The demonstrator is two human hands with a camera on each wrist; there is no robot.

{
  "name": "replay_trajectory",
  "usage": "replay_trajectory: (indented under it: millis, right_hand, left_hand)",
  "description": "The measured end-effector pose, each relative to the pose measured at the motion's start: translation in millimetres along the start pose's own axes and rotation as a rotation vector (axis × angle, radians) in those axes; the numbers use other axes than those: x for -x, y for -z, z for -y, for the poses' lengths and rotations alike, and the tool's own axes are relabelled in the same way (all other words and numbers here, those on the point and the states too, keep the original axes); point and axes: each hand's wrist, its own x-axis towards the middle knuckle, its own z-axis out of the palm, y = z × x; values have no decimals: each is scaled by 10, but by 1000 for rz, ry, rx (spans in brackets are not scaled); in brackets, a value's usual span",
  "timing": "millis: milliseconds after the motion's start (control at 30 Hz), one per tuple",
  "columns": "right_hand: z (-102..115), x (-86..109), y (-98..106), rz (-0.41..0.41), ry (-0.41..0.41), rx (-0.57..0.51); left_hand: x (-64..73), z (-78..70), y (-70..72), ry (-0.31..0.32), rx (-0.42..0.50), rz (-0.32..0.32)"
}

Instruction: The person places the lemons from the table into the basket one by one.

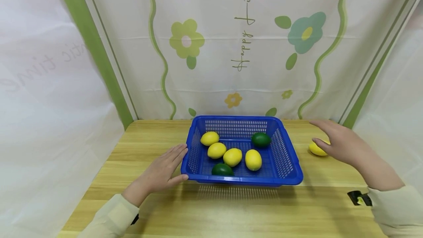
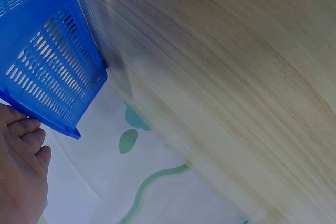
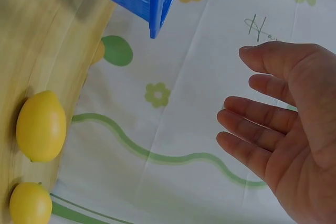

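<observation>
A blue plastic basket (image 1: 238, 180) stands on the wooden table, holding several yellow lemons (image 1: 232, 157) and two dark green fruits (image 1: 261, 140), avocado-like in shape. My left hand (image 1: 166, 168) rests on the basket's left rim with its fingers straight; the left wrist view shows the fingertips at that rim. To the right of the basket, my right hand (image 1: 343, 144) hovers above the table with fingers spread and nothing in them. Two lemons lie below it in the right wrist view, one larger lemon (image 3: 41, 126) and another lemon (image 3: 30, 203); the head view shows only one, partly covered by the hand.
The wooden table (image 1: 231, 216) reaches back to a white curtain (image 1: 211, 80) printed with flowers. More white sheeting (image 1: 49, 120) hangs at the left and right sides. Dark straps (image 1: 359, 198) sit at the sleeve cuffs.
</observation>
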Motion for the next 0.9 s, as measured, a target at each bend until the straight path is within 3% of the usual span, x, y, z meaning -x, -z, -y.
replay_trajectory:
  millis: [300,900]
  right_hand:
    - [-94,89,37,25,-67,18]
    - [-280,173,-92,39,-95,19]
  left_hand:
    - [0,-5,10,5,4,5]
    - [0,-9,6,-6,-18,-12]
